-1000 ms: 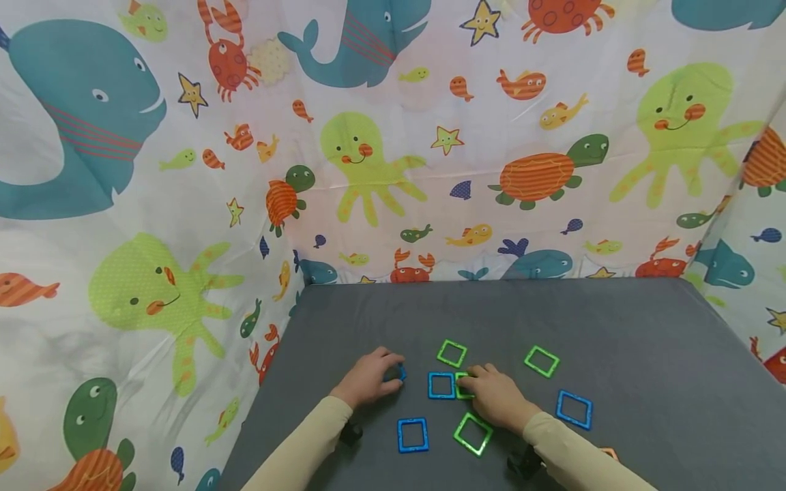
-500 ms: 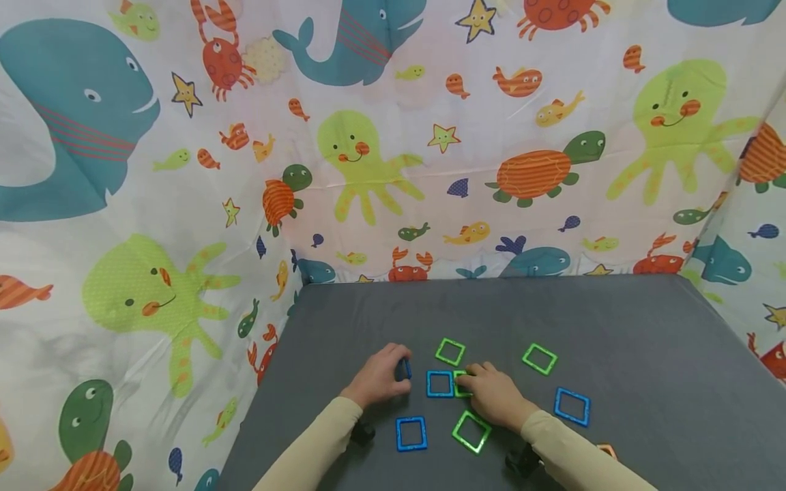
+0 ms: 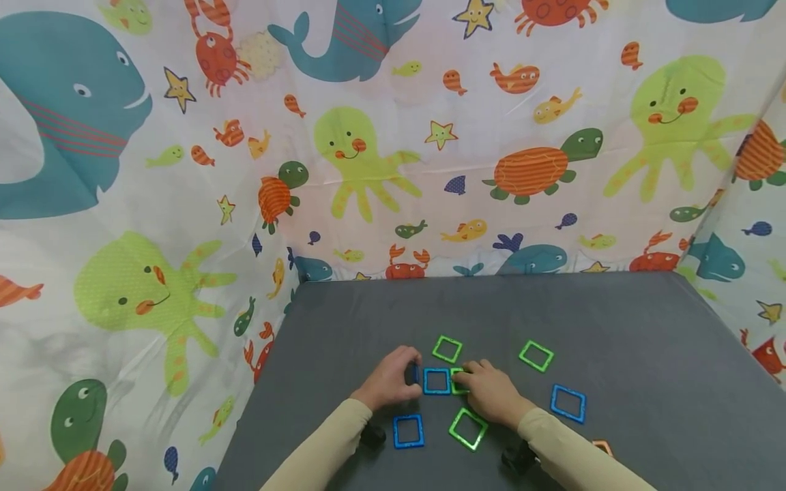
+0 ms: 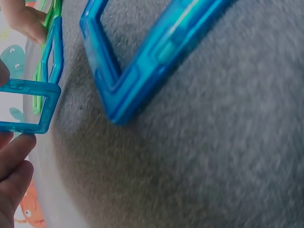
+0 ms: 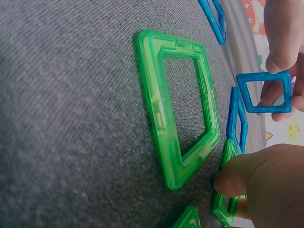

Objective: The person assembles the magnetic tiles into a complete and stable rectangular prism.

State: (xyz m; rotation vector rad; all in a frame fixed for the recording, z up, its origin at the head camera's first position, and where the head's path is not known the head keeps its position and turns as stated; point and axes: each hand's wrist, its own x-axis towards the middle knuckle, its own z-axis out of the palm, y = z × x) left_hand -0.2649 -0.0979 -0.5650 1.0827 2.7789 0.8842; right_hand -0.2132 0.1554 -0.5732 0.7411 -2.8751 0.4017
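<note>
1. Sea-creature cloth [image 3: 368, 95] walls in the grey desk [image 3: 614, 327]; 12 o'clock points away from the person.
2. Left hand [image 3: 388, 377] spreads thumb and fingers just wide enough to pinch the raised blue frame [image 5: 270, 109] by opposite edges. It sits tilted, at 9 o'clock of the flat blue frame [image 3: 437, 392]; whether they touch, I cannot tell.
3. Right hand [image 3: 494, 392] pinches the green frame [image 5: 230, 149] with little gap between thumb and finger; that frame lies against the flat one's 3 o'clock side.
4. Because of the tilt, the raised piece could arrive crooked and ride over the flat edge.
5. Too hard a push toward 3 o'clock could buckle the pair, or slide it if the right-hand pinch slackens.
6. At 7 o'clock, the loose blue frame [image 3: 409, 444] lies near the dark wrist camera [image 3: 372, 436]; a low wrist could knock it askew.
</note>
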